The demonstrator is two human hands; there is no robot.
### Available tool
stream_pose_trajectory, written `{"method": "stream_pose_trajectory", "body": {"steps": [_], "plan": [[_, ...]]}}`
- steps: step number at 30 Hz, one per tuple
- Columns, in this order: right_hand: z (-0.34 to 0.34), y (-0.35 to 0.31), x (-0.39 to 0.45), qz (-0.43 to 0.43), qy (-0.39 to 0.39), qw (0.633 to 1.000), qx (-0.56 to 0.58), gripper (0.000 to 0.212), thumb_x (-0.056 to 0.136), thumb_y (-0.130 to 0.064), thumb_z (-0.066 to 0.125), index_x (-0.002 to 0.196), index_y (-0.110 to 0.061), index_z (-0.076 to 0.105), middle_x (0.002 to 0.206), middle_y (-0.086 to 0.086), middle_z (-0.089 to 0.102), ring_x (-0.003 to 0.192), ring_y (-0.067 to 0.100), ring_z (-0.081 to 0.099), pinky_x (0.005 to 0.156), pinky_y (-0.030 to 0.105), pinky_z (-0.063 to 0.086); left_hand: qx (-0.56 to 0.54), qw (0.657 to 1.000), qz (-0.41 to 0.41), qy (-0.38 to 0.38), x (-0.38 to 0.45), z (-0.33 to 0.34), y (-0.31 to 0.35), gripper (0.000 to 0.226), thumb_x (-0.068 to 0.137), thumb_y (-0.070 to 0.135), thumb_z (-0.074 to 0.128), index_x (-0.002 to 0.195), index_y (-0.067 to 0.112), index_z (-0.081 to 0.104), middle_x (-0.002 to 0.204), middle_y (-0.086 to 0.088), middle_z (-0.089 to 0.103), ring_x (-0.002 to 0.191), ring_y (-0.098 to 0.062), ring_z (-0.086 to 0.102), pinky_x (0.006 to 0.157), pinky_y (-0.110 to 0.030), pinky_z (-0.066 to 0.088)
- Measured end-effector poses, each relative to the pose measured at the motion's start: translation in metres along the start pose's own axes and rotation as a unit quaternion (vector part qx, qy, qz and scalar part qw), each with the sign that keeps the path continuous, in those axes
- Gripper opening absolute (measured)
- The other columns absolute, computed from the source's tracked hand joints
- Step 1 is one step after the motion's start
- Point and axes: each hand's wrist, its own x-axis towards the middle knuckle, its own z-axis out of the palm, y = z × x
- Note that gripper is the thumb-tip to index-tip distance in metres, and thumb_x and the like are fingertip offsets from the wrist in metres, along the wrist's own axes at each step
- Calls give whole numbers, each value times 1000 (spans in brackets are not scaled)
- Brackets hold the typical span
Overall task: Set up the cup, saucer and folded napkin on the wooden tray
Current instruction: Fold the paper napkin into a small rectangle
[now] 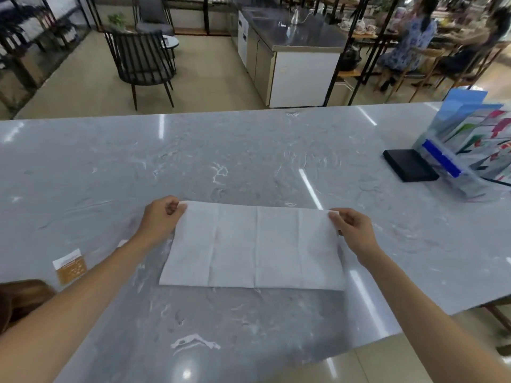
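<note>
The napkin [253, 246], one white sheet creased by three fold lines, lay spread on the grey marble counter [249, 161] with its near edge flat and its far corners lifted, while a brown rounded thing [19, 299] at the left edge was cut off and too blurred to identify. Two hands held it: the left hand [161, 217] pinched the far left corner between curled fingers and thumb, and the right hand [352, 230] pinched the far right corner likewise. One leaflet stand [470, 145], one black box [409, 165] and one small card [70, 266] sat well apart from the napkin.
</note>
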Motion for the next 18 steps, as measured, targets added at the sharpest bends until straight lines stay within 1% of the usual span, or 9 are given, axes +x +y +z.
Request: {"method": "stream_pose_trajectory", "body": {"steps": [3,5,7,9,11,13,14,16,18], "plan": [[13,17,25,36,9,998,-44,8,92,-33,74,93,-26,78,89,-3,80,95,26,75,87,41,61,35,999,-7,-9,17,10,-7,14,93,17,71,88,4,72,86,-15,76,82,-33,72,79,-39,55],[19,25,32,40,20,995,-90,3,91,-34,74,89,-32,76,89,-9,78,96,20,74,82,30,57,53,998,-5,-18,23,13,-10,10,90,16,73,89,6,73,86,-12,77,81,-29,72,81,-37,56],[21,28,35,34,35,991,-127,2,90,-34,75,92,-34,74,86,-13,76,90,12,72,75,22,51,75,997,2,-34,29,13,-11,6,87,14,75,85,9,72,82,-9,76,78,-28,72,80,-38,57],[22,31,36,15,32,986,-164,11,91,-34,75,102,-31,74,82,-16,72,79,3,68,77,27,53,97,994,20,-47,33,12,-13,8,84,11,76,83,14,69,76,-4,72,74,-27,69,78,-39,56],[23,33,36,-27,15,973,-230,19,93,-32,72,112,-27,74,80,-15,66,74,-4,61,74,29,49,128,988,61,-61,37,11,-16,15,81,8,77,91,15,68,75,1,62,76,-27,64,78,-40,53],[23,35,37,-69,-8,953,-295,24,96,-29,69,119,-24,71,88,-7,60,72,-1,57,74,27,44,157,979,96,-93,45,9,-20,24,81,7,77,103,12,70,81,2,54,86,-28,61,79,-39,49],[22,35,39,-79,-18,946,-315,26,96,-28,69,121,-23,70,93,-3,57,72,6,57,76,26,43,161,975,105,-115,50,6,-20,24,81,7,78,102,12,69,82,2,54,88,-28,60,78,-37,47],[19,34,46,-79,-42,937,-338,27,96,-25,70,122,-17,68,105,3,54,79,16,56,83,25,42,155,968,105,-166,59,2,-20,19,80,12,81,94,15,68,84,-1,61,88,-28,62,75,-34,45],[15,30,56,-65,-76,929,-356,27,95,-24,71,118,-10,68,111,5,52,86,18,53,87,22,38,145,964,82,-209,68,-1,-18,19,80,19,85,88,14,68,89,-6,69,87,-28,65,78,-37,49]]}}
